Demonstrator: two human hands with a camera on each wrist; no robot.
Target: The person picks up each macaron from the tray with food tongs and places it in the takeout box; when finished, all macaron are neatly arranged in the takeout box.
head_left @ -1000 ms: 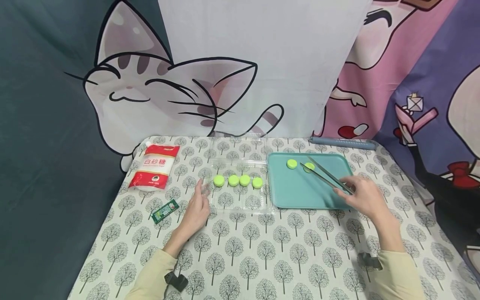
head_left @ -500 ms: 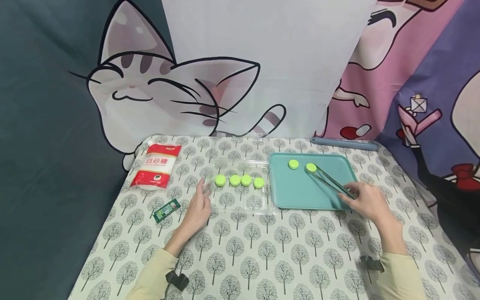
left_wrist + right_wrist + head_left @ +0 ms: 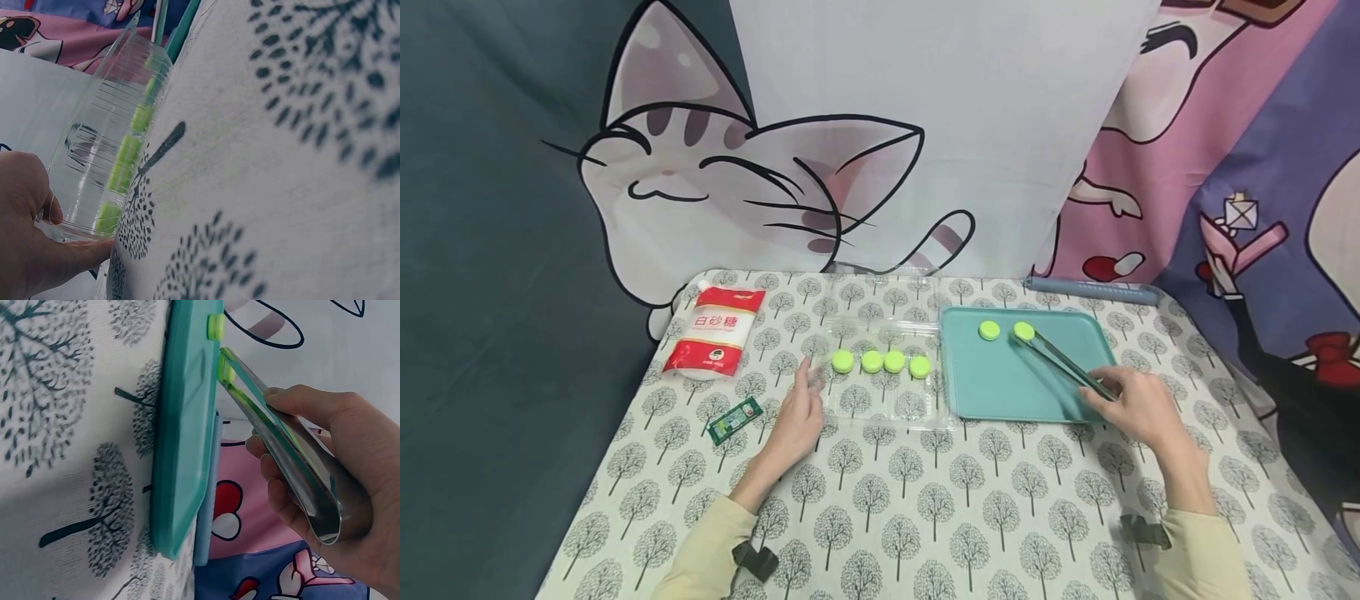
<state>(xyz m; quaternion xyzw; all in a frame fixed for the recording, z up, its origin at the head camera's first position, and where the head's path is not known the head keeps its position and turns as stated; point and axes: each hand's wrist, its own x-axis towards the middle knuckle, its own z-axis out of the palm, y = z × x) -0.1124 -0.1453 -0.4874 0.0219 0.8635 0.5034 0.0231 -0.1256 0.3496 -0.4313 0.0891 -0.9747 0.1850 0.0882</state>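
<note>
My right hand [image 3: 1138, 407] grips metal tongs [image 3: 320, 509] over the teal tray [image 3: 992, 387]. The tong tips stand at either side of a light green macaron [image 3: 1024, 332] towards the tray's back; whether it is lifted I cannot tell. Left of it on the tray lies another macaron [image 3: 989, 331]. My left hand [image 3: 796, 417] holds the left wall of an open clear plastic box [image 3: 81, 187], thumb low in front and fingers at the wall. Inside the box several green macarons [image 3: 894, 362] stand in a row. Its clear lid [image 3: 880, 292] lies folded back.
At the back left lies a red and white bag of sugar [image 3: 715, 332]. A small green packet [image 3: 734, 421] is nearer, left of my left hand. Behind the tray a blue-grey bar [image 3: 1093, 290] lies along the back edge of the tree-patterned tablecloth [image 3: 902, 517].
The tongs' arms have drawn closer together, and their tips now sit round the right macaron on the tray. My left hand keeps its place at the box.
</note>
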